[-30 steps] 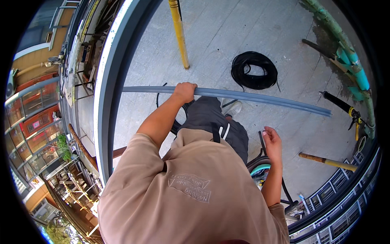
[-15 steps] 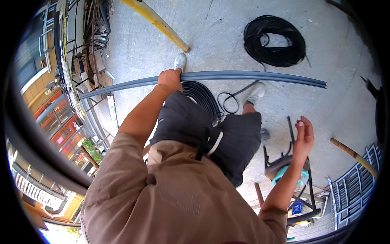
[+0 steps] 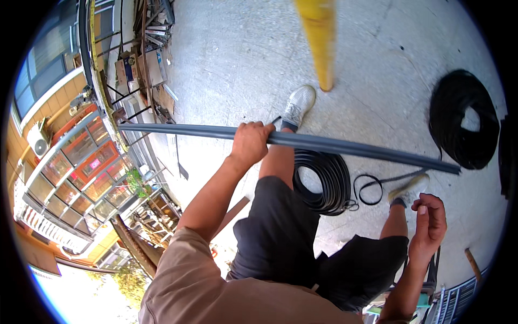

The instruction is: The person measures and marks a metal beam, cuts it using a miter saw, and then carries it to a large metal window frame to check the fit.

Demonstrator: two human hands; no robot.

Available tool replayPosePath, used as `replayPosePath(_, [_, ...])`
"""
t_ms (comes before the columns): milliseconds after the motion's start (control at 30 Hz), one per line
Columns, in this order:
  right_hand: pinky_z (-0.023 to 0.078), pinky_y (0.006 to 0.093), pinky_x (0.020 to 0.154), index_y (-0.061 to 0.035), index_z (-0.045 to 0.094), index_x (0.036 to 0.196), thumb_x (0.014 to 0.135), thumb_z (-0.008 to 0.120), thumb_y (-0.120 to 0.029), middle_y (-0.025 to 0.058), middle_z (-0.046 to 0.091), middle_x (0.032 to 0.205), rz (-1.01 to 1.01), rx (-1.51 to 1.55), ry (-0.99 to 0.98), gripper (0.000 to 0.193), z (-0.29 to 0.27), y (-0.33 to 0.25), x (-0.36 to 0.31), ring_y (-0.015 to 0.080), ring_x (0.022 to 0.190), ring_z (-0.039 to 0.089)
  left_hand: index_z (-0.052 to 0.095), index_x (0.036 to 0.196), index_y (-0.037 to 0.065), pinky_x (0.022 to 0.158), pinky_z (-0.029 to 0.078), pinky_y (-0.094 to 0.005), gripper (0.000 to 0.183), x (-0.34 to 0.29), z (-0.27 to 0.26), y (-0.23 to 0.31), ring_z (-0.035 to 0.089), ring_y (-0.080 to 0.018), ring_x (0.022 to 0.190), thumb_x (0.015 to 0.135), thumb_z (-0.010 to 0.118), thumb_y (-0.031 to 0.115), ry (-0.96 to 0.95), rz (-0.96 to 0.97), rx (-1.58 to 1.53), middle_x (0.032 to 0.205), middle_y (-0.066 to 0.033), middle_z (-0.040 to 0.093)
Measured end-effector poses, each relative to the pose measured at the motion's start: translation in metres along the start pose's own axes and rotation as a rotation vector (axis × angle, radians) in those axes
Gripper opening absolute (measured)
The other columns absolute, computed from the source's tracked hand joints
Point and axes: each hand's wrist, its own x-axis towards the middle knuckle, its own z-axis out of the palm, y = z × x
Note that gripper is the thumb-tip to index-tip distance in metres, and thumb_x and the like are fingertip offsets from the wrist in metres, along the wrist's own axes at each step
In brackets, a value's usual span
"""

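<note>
A long blue-grey channel profile (image 3: 350, 147) runs across the view, sloping down to the right, above my legs. My left hand (image 3: 251, 143) is closed around it, left of its middle. A short dark end pokes up beside those fingers. My right hand (image 3: 430, 224) is held apart from the profile, below its right end, with fingers curled and thumb pressed to them. A tiny dark bit shows at its fingertips, too small to name. Below the profile a black coil of flat strip (image 3: 337, 175) lies between my feet, with a loose looped strip (image 3: 369, 201) beside it.
A second, larger black coil (image 3: 445, 121) lies on the concrete floor at the right. A yellow pole (image 3: 318, 43) stands ahead of my left shoe (image 3: 299, 103). Scrap metal and cardboard (image 3: 156, 65) are piled at the far left. A metal ladder (image 3: 456, 299) is at the lower right.
The view has shifted left, so floor, coils and pole appear further right. The profile now slopes down to the right. My left hand keeps its grip; my right hand stays curled and apart.
</note>
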Motion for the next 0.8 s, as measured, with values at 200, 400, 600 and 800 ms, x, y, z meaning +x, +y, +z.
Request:
replayPosePath(200, [0.046,0.0287,0.086,0.0026,0.064,0.111,0.101,0.061,-0.008,0.0071,0.061,0.099,-0.125,-0.254,-0.148,0.015,0.096,-0.06,0.034,0.0147,0.092,0.058,0.071,0.097,0.014,0.083,0.051,-0.0451,0.022,-0.019,0.034,-0.073,0.069,-0.0323,0.09,0.078,0.068,0.004,-0.031,0.012,-0.121,0.088,-0.0104,0.07])
replayPosePath(400, [0.05,0.034,0.089,0.002,0.066,0.118,0.093,0.068,-0.004,0.0115,0.065,0.099,-0.106,-0.546,-0.299,0.026,0.185,-0.09,0.047,0.0211,0.095,0.063,0.073,0.099,0.015,0.086,0.05,-0.0421,0.024,-0.028,0.041,-0.129,0.07,-0.029,0.097,0.076,0.073,0.01,-0.118,0.0,-0.224,0.092,-0.009,0.071])
replayPosePath(600, [0.047,0.0486,0.103,0.0015,0.063,0.129,0.073,0.088,-0.018,0.0226,0.064,0.12,-0.316,-1.067,-0.567,0.064,0.241,-0.086,0.043,0.0413,0.115,0.059,0.074,0.1,0.015,0.085,0.051,-0.042,0.022,-0.033,0.031,-0.185,0.072,-0.0296,0.091,0.078,0.076,0.018,-0.079,-0.019,-0.361,0.089,-0.01,0.073])
replayPosePath(800, [0.048,0.0489,0.098,-0.0024,0.063,0.122,0.071,0.087,-0.013,0.0195,0.063,0.115,-0.327,-1.253,-0.292,0.057,0.294,-0.122,0.033,0.0407,0.111,0.059,0.069,0.108,0.01,0.077,0.053,-0.0471,0.02,-0.055,-0.063,-0.251,0.075,-0.0309,0.081,0.088,0.066,0.015,-0.077,0.121,-0.509,0.086,-0.0122,0.074])
